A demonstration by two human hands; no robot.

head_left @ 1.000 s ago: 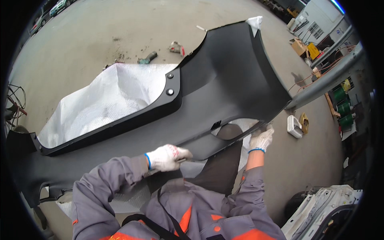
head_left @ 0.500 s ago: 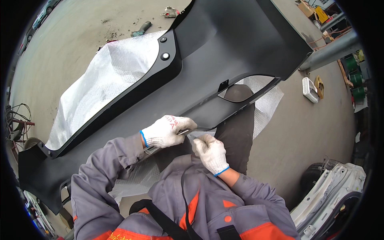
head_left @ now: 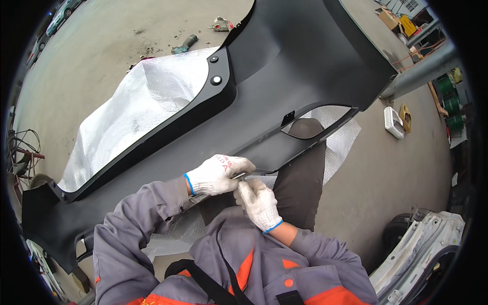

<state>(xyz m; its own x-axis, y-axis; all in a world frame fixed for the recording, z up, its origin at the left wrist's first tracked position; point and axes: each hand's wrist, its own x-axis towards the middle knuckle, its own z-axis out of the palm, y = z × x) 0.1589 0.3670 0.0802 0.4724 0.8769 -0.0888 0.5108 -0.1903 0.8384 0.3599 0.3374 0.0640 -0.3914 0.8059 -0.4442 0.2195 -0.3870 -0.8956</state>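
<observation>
A large black car bumper cover point(head_left: 193, 137) lies slantwise across my lap, with a lamp-shaped opening at its right. In its edge nearest me, my left hand point(head_left: 216, 175), in a white knit glove with blue cuff, is closed on a thin silver strip point(head_left: 239, 175); only a short piece of the strip shows. Just right of it is my right hand point(head_left: 258, 202), gloved the same way, thumb and fingers pinched together by the strip's end. What the right fingers hold is hidden. Two round sensors point(head_left: 216, 80) sit in the cover's far part.
Silvery bubble wrap point(head_left: 137, 101) lies under the cover. Beyond it on the concrete are a green power tool point(head_left: 185, 44) and a metal part point(head_left: 222, 24). To the right stand a white plastic tray point(head_left: 393, 122), a grey pole point(head_left: 422, 73) and a white car body part point(head_left: 417, 254).
My right hand has moved left and closer to my left hand, its thumb now at the strip. My left hand and the cover have shifted slightly right and down in view.
</observation>
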